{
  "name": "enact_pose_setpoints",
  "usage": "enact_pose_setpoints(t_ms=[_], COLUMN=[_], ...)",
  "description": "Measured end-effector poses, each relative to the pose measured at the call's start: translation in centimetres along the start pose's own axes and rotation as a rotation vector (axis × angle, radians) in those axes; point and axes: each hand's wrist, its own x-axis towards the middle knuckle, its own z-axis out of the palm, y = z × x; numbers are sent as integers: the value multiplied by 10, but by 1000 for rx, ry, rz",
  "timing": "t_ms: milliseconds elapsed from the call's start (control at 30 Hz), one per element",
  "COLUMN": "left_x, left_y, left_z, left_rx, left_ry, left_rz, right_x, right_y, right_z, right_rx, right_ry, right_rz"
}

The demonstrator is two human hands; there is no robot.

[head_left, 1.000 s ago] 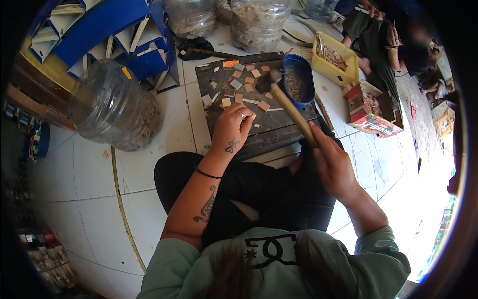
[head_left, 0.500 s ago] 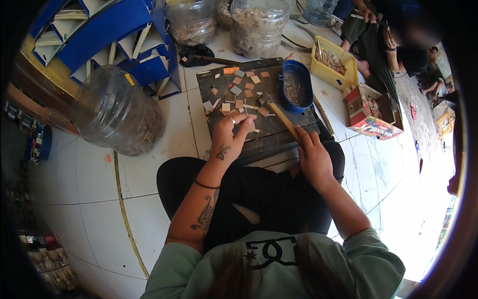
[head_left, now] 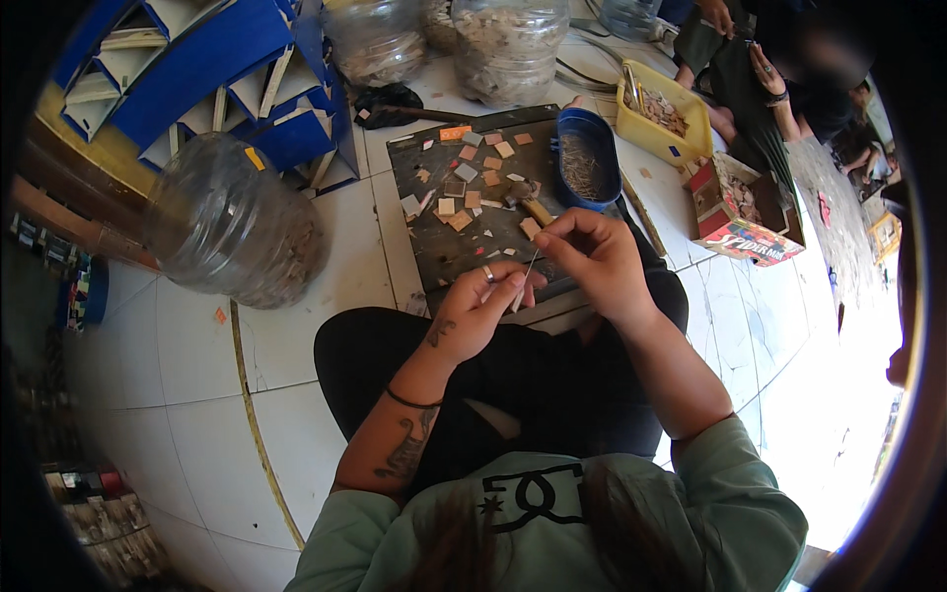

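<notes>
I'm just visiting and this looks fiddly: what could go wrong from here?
The right hand pinches a thin, straight, greyish pin close to the left hand; it might prick either one.

The lidless, blue oval tub beside the right hand could get bumped and spill its thin, pale contents.

The wooden-handled hammer on the dark, flat board might slide if nudged.

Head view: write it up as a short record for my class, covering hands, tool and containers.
Right hand: pinching a thin pin-like piece
Left hand: at the piece's lower end
Hammer: head on dark board, handle partly hidden
Small flat squares: scattered across board
Containers at right: blue tub by board's edge; yellow bin, cardboard box beyond
</notes>
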Motion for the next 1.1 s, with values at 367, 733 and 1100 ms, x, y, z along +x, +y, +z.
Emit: enact_pose_setpoints(t_ms=[367, 733, 1100], left_x=[-4, 0, 23], left_y=[-2, -4, -25], left_z=[16, 11, -3], left_rx=[844, 894, 720], left_ry=[392, 408, 316], left_rz=[538, 744, 561], right_x=[-9, -8, 16], right_y=[-6, -15, 5], right_z=[3, -10, -5], right_rx=[-13, 243, -427], right_ry=[13, -142, 7], right_rz=[68, 253, 85])
